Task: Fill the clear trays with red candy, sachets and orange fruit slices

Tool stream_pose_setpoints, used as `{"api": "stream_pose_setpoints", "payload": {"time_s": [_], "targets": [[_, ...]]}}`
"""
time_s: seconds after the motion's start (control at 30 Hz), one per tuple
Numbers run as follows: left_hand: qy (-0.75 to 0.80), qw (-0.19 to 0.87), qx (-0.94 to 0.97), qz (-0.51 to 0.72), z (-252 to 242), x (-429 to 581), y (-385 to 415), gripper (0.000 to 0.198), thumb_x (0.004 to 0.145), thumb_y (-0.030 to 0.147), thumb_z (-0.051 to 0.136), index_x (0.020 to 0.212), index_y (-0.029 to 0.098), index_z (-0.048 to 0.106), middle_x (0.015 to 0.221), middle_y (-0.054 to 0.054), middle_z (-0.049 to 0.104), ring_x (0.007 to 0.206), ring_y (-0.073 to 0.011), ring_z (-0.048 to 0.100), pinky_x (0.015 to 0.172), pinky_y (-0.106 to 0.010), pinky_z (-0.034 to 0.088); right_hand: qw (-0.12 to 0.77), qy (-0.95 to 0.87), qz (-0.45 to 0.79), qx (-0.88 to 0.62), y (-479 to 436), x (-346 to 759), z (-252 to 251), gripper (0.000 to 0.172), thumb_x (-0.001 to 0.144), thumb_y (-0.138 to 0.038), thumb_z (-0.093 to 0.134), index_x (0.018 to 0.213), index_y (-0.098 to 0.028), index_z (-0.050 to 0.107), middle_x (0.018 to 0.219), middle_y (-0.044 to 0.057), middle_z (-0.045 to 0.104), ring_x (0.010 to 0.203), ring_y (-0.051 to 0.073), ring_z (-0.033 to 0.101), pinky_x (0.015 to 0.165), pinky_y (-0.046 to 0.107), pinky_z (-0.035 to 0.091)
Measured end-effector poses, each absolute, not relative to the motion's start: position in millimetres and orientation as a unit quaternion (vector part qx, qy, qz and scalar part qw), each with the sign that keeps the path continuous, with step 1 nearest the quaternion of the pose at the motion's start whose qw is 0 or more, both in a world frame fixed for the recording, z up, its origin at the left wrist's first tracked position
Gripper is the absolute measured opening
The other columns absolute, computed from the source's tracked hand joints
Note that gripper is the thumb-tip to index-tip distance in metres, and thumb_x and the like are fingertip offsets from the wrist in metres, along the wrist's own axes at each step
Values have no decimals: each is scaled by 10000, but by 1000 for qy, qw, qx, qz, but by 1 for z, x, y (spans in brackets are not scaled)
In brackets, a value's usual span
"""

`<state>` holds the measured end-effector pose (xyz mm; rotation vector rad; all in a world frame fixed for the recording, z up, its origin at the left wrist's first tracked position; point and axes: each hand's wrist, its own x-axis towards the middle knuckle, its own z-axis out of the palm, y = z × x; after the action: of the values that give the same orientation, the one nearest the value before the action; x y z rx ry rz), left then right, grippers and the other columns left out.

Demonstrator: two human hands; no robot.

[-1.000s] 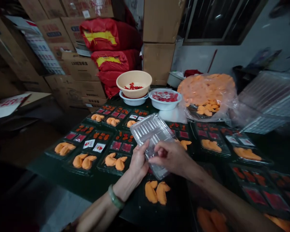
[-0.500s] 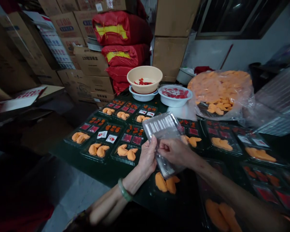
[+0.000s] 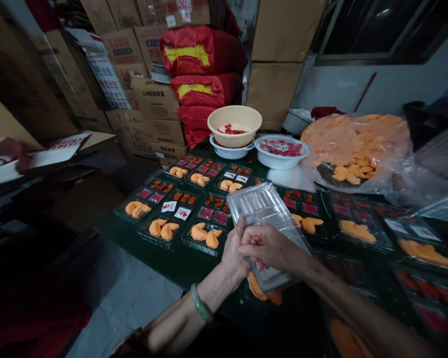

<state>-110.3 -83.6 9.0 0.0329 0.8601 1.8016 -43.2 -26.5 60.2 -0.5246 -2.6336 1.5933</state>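
Observation:
A clear plastic lid (image 3: 267, 206), ribbed and perhaps several nested together, tilts above the table in front of me. My left hand (image 3: 233, 253), with a green bangle at its wrist, grips the left edge, thumb on top. My right hand (image 3: 269, 246) lies across the lid, its fingers curled and pinched at that same edge beside the left thumb; the fingertips are partly hidden. Beneath the lid, a black tray with orange folded pieces (image 3: 257, 288) shows in part. Nearby trays hold similar orange pieces (image 3: 164, 229), small reddish-brown bits and red or white packets (image 3: 213, 216).
Filled trays line the dark green table (image 3: 149, 251) on both sides. Behind them stand a cream basin (image 3: 235, 117), a white basin of red packets (image 3: 281, 154) and a big bag of orange pieces (image 3: 354, 134). Red sacks (image 3: 205, 49) and cartons (image 3: 160, 99) are stacked beyond.
The view has swung slightly left, so everything sits further right. My right hand has slid to the lid's left edge, against my left hand, and the lid lies less upright.

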Motion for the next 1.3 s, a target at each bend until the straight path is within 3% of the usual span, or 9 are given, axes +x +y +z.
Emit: {"api": "stream_pose_setpoints", "payload": {"time_s": [0.1,0.3,0.73,0.87,0.97,1.03,1.17,1.3], "targets": [[347,585,31,732,8,-112,-85,516,744,575,464,534,110,543,391,-57,518,275,-153,452,303,-265,342,-30,-783,600,-163,-20,-44,61,199,758,-259,494,594,-147,484,473,-19,518,391,98,487,388,187,370],[358,610,14,707,9,-116,-85,679,780,635,297,471,79,535,295,-86,447,246,-198,457,263,-272,326,-49,-766,624,-145,-15,-44,61,265,801,-286,456,583,-140,498,466,-10,547,376,85,502,371,163,385],[374,621,1,689,7,-118,-86,704,741,689,306,421,96,512,274,-74,417,253,-173,442,299,-271,350,-66,-772,613,-154,-15,-45,62,196,779,-252,419,619,-160,485,516,-14,546,411,105,519,390,191,381],[372,503,-40,779,5,-117,-83,434,717,521,566,633,97,608,498,-39,591,440,-128,550,472,-231,444,35,-882,412,-228,-26,-51,56,170,683,-130,450,526,-169,400,487,-37,451,445,87,428,437,198,283],[301,457,-37,836,9,-115,-84,388,732,505,564,822,137,646,783,-38,666,674,-134,611,645,-225,471,110,-918,269,-271,-34,-56,51,174,620,-93,483,497,-165,383,472,-43,410,466,87,349,467,227,214],[266,483,-15,834,10,-114,-87,456,745,545,520,881,128,645,826,-56,660,730,-149,612,698,-243,468,133,-915,274,-265,-34,-58,51,178,622,-110,487,492,-165,379,462,-48,393,459,84,328,463,227,203],[284,504,18,815,9,-116,-92,394,727,457,601,843,83,639,714,-59,633,664,-138,596,710,-255,457,186,-891,347,-226,-26,-57,58,182,636,-137,472,486,-167,371,448,-57,361,446,78,322,438,202,225],[314,469,46,825,6,-116,-91,289,712,381,635,789,103,634,715,-46,629,616,-120,573,589,-222,441,173,-873,410,-201,-24,-53,70,156,637,-102,446,516,-169,374,467,-60,368,450,74,331,425,187,242]]}}
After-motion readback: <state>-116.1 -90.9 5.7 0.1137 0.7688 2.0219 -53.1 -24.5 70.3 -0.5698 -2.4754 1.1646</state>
